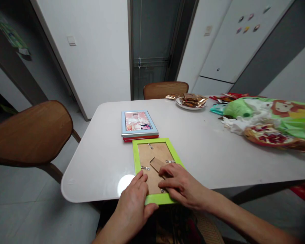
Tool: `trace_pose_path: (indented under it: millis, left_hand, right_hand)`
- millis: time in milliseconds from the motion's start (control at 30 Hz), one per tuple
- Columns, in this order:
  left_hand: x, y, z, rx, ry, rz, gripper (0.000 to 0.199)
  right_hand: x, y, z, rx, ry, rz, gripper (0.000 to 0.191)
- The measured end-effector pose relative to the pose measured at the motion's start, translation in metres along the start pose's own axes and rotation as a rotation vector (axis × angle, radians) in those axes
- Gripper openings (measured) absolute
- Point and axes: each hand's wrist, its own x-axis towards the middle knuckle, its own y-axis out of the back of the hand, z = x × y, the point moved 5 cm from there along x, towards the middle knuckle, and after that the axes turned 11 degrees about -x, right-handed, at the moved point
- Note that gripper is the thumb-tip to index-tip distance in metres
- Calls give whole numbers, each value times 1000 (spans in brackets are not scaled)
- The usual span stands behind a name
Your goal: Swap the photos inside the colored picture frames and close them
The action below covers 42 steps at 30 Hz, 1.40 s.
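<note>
A lime-green picture frame (137, 156) lies face down at the table's near edge, its brown backing board (155, 149) facing up. Small metal turn clips (145, 168) sit along the board's edges, and a flat stand leg (156, 164) runs slantwise across its middle. My left hand (133, 200) grips the lower left corner, fingers on top and thumb along the bottom edge. Over the right side lies my right hand (181, 186), its fingers bent and pressed on the board beside the leg. That hand covers the leg's lower end and part of the right rim.
Beyond the green frame is a stack with a light-blue picture frame (155, 127) above red ones (139, 138). A plate (190, 108) of wrapped snacks, a green bag (295, 115) and an opened pomegranate (271, 135) are on the white table (96, 162). Wooden chairs (35, 132) stand around.
</note>
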Motion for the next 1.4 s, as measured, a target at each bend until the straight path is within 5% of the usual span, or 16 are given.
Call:
trace_pose_path:
  millis: [333, 400, 500, 600, 700, 867, 967, 1100, 1200, 1400]
  left_hand:
    - [1, -1, 10, 160, 7, -35, 24]
    - [4, -9, 18, 213, -8, -43, 32]
    - [11, -24, 24, 232, -43, -50, 37]
    - [15, -28, 25, 169, -117, 17, 41]
    - [12, -23, 32, 16, -229, 110, 36]
    - [13, -22, 60, -459, -295, 205, 13]
    - [23, -33, 77, -697, -292, 191, 17]
    - [48, -26, 88, -869, -247, 350, 51]
    - [72, -20, 93, -1020, -219, 304, 68]
    - [117, -52, 72, -906, -35, 166, 54]
  right_hand:
    - [-21, 1, -12, 6, 40, 67, 31]
    - [-24, 4, -2, 64, -41, 162, 39]
    - [-36, 10, 31, 207, -345, 375, 39]
    - [-59, 10, 67, 477, -721, 564, 36]
    - [-75, -2, 75, 908, -949, 646, 39]
    - [-51, -17, 22, 1556, -757, 451, 35]
    - [-39, -14, 11, 1701, -771, 500, 36]
    - [-50, 6, 48, 1504, -869, 743, 41]
    - [-69, 24, 99, 1237, -952, 751, 48]
    - [-92, 47, 201, 447, -1095, 375, 56]
